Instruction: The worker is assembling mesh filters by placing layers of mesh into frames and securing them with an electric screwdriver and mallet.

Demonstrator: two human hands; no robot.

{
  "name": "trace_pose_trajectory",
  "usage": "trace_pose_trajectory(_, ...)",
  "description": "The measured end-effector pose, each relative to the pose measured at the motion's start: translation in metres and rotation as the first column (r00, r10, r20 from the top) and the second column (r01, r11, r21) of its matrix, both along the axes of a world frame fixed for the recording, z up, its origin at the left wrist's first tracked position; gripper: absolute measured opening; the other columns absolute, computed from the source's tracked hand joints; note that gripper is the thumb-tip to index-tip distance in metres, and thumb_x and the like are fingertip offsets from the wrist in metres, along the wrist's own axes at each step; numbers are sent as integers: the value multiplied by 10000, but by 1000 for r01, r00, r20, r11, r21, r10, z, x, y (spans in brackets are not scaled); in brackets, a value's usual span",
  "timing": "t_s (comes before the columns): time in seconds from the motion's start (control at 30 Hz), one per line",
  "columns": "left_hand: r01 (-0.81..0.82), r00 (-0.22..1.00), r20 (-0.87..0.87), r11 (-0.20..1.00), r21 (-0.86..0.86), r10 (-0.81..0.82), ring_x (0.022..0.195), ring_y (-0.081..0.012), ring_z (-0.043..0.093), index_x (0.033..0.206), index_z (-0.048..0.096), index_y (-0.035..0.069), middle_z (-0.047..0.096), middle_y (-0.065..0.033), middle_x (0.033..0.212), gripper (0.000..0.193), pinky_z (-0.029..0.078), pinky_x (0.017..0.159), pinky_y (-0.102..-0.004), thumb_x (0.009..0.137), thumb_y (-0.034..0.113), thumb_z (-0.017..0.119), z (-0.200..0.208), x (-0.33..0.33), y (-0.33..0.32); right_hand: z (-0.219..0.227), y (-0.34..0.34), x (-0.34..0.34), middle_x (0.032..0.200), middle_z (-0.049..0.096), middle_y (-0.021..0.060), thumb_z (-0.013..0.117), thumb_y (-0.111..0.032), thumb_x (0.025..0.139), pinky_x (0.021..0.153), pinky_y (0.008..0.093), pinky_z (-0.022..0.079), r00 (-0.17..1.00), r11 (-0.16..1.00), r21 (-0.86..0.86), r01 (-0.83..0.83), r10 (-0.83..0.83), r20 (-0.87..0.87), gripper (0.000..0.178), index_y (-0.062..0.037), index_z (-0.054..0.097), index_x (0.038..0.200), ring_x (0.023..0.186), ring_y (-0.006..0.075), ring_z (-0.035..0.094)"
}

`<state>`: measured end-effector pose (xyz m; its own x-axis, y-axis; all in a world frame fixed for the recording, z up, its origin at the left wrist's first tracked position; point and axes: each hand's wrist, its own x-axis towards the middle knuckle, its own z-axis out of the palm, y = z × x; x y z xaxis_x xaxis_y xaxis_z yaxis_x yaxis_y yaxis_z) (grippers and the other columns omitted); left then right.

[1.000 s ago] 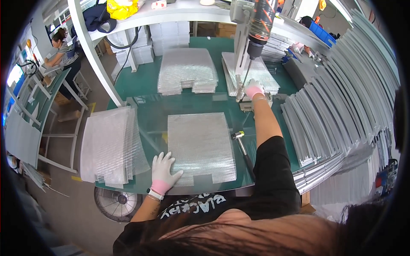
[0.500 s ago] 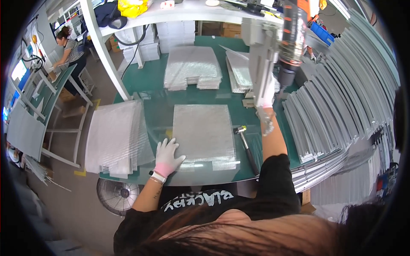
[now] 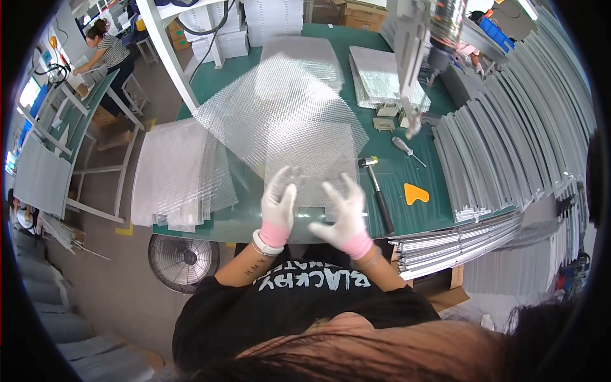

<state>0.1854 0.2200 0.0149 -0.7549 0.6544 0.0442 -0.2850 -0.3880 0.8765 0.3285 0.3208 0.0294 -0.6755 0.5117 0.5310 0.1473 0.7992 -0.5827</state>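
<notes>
A clear, finely textured plastic sheet [image 3: 280,105] is turned cornerwise over the middle of the green table, overlapping a smaller translucent sheet [image 3: 312,146] and part of the stack behind. Over the near part of the smaller sheet is my left hand [image 3: 278,204], white-gloved with a pink cuff, its fingers slightly bent and apart. My right hand [image 3: 345,216], gloved alike, is beside it with fingers spread and nothing in its grasp. Whether the fingertips touch the sheets, I cannot tell. A black-handled mallet [image 3: 379,197] lies just right of my right hand.
Sheet stacks lie at left [image 3: 172,172], back centre [image 3: 299,48] and back right [image 3: 382,79]. Further right are a screwdriver [image 3: 407,150], an orange scraper [image 3: 415,193] and a long row of grey panels [image 3: 509,140]. A power driver [image 3: 445,32] hangs above. Another person [image 3: 114,54] works far left.
My right hand has come back from the far right to the near middle. My left hand has shifted right and lifted. The cornerwise sheet now covers part of the smaller one.
</notes>
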Motion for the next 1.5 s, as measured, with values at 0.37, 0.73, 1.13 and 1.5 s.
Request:
trace_pose_trajectory(0.37,-312,698,-713,867,-387,-67,1042,-276,633,1442,411,-20,593,-200,1254,733,516,862,-354,809,164,731,-29,-41,-29,-18,65,35,1097,636,134,751,-117,779,615,264,495,963,915,-312,257,-217,158,952,-33,200,1552,639,129,540)
trace_pose_trajectory(0.73,-472,452,-707,527,-707,-544,1002,-355,609,1382,505,58,595,-196,1088,727,501,871,-435,783,387,754,-59,-67,-14,-70,69,15,1213,594,245,734,-248,812,888,441,521,890,936,-176,304,-213,403,858,-18,280,1503,1093,388,611)
trace_pose_trajectory(1.13,-454,454,-711,547,-704,-537,1009,-353,607,1402,498,91,592,-192,1088,747,501,880,-428,772,399,755,-67,-72,-13,-79,80,16,1197,567,206,709,-298,838,911,420,505,869,959,-143,245,-152,471,662,-30,449,1383,1078,376,594)
trace_pose_trajectory(1.5,-591,233,-756,528,-609,-611,1369,-408,352,1404,528,200,448,-193,1431,736,295,1133,-514,742,386,790,-48,-78,-14,-44,147,-17,976,687,158,619,-473,851,837,457,526,686,998,28,51,-55,725,401,-112,700,1006,953,371,651)
